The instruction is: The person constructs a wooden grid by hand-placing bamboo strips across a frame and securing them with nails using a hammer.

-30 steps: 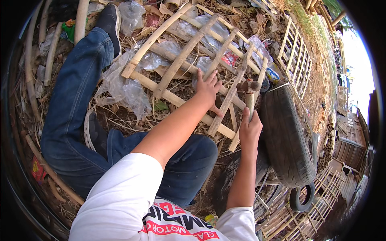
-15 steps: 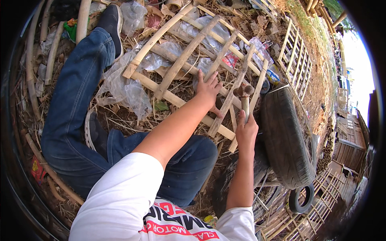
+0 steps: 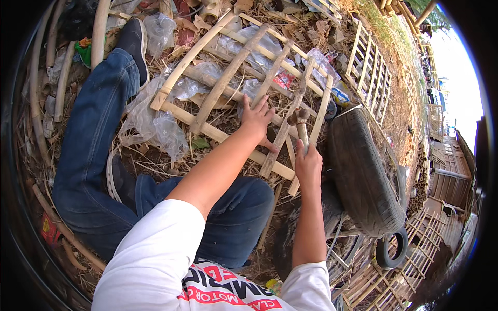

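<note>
A lattice of split bamboo slats (image 3: 222,93) lies on the littered ground in front of me. My left hand (image 3: 256,122) rests on it with fingers spread, the fingertips on a slat and the thumb reaching toward a crossing near its right side. In my right hand (image 3: 309,165) is a hammer, gripped by its pale handle (image 3: 303,136). The rusty hammer head (image 3: 298,116) is over the slats at the lattice's right end, close to a crossing. Whether it touches the bamboo I cannot tell. My fingers hide part of the handle.
A worn tyre (image 3: 365,173) stands right of the lattice, with a smaller tyre (image 3: 391,249) beyond. Other bamboo lattices lie at the upper right (image 3: 369,70) and lower right (image 3: 410,259). Plastic bags (image 3: 168,132) and dry leaves litter the ground. Bamboo poles (image 3: 99,33) lie by my foot.
The whole view has shifted a little, so the lattice and both hands appear slightly farther left. My left hand stays on the slats and the right hand still grips the hammer over the right end.
</note>
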Available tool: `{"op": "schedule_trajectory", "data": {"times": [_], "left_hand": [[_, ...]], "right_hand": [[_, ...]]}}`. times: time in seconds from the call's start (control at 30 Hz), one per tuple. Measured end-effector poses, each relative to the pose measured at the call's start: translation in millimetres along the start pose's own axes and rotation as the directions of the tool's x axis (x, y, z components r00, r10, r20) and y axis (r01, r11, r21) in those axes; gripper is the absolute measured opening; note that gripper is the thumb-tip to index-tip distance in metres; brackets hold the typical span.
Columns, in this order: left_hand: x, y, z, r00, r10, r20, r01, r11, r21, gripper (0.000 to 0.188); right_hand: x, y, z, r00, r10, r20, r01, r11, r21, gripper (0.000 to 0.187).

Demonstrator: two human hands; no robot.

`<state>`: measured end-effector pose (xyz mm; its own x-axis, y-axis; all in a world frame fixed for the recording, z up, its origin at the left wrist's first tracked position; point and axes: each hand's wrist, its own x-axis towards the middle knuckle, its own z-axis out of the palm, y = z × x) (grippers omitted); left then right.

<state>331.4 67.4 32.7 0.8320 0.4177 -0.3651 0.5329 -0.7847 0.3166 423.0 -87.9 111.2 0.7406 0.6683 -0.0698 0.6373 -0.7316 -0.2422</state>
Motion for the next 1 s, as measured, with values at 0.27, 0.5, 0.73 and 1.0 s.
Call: {"op": "schedule_trajectory", "data": {"times": [0.27,0.5,0.73,1.0], "left_hand": [[3.8,2.5,0.2,1.0,-0.004,0.003,0.004,1.0,0.013,0.144],[2.1,1.8,-2.2,1.0,-0.008,0.007,0.008,1.0,0.014,0.144],[5.0,2.7,2.4,1.0,-0.008,-0.027,0.008,1.0,-0.001,0.144],[8.1,2.4,2.5,1.0,-0.015,0.005,0.014,0.999,0.035,0.146]], "right_hand": [[0.5,2.3,15.7,0.999,0.043,0.007,-0.043,0.999,0.001,0.044],[1.8,0.4,12.1,0.999,0.034,0.01,-0.033,0.999,-0.024,0.045],[-2.3,-1.3,6.2,1.0,0.02,0.017,-0.019,1.0,-0.02,0.044],[0.6,0.1,15.4,0.999,0.041,0.015,-0.041,0.999,0.004,0.045]]}}
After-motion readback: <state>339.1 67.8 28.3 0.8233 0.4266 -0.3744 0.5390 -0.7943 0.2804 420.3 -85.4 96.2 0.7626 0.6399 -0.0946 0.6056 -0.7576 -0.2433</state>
